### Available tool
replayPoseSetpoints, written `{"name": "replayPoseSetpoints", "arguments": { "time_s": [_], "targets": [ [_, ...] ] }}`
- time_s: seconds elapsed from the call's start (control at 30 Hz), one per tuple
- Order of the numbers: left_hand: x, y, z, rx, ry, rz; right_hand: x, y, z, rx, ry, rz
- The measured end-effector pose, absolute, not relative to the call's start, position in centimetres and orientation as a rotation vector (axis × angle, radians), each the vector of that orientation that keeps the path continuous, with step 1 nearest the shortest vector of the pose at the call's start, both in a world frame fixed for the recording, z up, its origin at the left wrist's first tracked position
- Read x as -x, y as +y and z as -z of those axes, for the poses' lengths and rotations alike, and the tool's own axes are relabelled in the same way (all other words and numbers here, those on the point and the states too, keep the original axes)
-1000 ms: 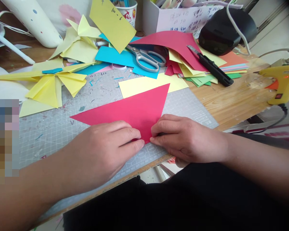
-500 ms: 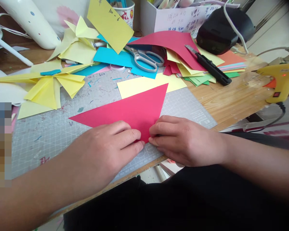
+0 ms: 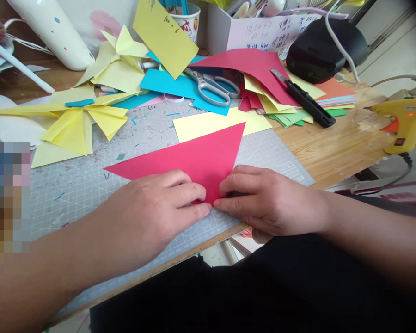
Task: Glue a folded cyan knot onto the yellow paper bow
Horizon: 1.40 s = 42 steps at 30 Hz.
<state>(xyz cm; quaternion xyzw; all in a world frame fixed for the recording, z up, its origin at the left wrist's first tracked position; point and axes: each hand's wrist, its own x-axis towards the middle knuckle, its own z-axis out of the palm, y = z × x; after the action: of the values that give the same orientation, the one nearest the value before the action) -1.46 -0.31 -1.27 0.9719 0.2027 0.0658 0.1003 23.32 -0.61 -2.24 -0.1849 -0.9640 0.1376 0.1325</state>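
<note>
A sheet of red paper (image 3: 194, 155), folded into a triangle, lies on the grey cutting mat (image 3: 79, 199) with its long edge away from me. My left hand (image 3: 162, 208) has its fingers curled over the near left edge of the paper, thumb low at the near corner. From the right, my right hand (image 3: 266, 199) grips the same corner, fingers bent and pressed together. The two thumbs nearly meet there, and the fingers hide part of the corner. Behind the red triangle a pale yellow sheet (image 3: 225, 122) lies flat.
Scissors (image 3: 213, 88) and a black utility knife (image 3: 308, 101), blade out, rest on coloured paper at the back. Folded yellow paper shapes (image 3: 69, 132) lie left. A yellow glue gun (image 3: 402, 122) with a lit red light is far right. A white box (image 3: 225, 34) stands behind.
The view has shifted slightly, so everything sits a little further right. My right thumb has moved to the paper's near corner, beside the left thumb. The red triangle keeps its shape.
</note>
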Motion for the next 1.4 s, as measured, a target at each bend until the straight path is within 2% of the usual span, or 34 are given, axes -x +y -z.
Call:
{"name": "replayPoseSetpoints", "arguments": {
  "time_s": [0.17, 0.33, 0.97, 1.17, 1.27, 1.4],
  "targets": [
    [1.7, 0.2, 1.3, -2.853, 0.567, -0.215, -22.9, -0.9, 2.0, 0.554, -2.893, -0.297],
    [1.9, 0.2, 1.6, -2.882, 0.498, -0.309, -22.7, -1.0, 2.3, 0.62, -2.889, -0.351],
    [1.9, 0.0, 1.6, -2.989, 0.518, -0.249, -23.8, -0.7, 2.1, 0.566, -2.799, -0.456],
    [2.2, 0.2, 1.6, -2.947, 0.501, -0.22, -24.0, -0.3, 2.0, 0.608, -2.635, -0.736],
    [2.4, 0.4, 1.8, -2.903, 0.48, -0.302, -23.7, 0.2, 1.7, 0.63, -2.591, -0.799],
    [2.3, 0.8, 2.3, -2.841, 0.526, -0.54, -22.4, 0.2, 1.6, 0.757, -2.699, -0.665]
  ]
}}
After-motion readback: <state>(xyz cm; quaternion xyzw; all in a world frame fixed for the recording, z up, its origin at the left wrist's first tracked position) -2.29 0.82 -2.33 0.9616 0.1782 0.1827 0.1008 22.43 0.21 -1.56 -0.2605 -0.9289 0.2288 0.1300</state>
